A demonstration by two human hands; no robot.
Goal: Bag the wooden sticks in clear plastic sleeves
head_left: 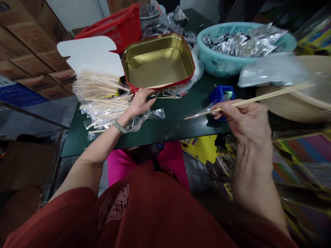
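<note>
My right hand (245,120) is closed on a thin bundle of wooden sticks (261,97) that slants up to the right, with a clear plastic sleeve around its near end. My left hand (139,101) rests on a pile of clear bags filled with wooden sticks (100,100) at the left of the dark green table (170,124); its fingers curl over the pile and touch a clear bag (147,115). A single stick (160,86) lies on the rim of an empty gold tin with a red outside (158,62).
A red basket (116,26) stands behind white card (90,55). A teal basin (214,62) holds silver foil packets. A blue tape dispenser (222,94) sits by my right hand. Cardboard boxes stack at the left, colourful packs at the right.
</note>
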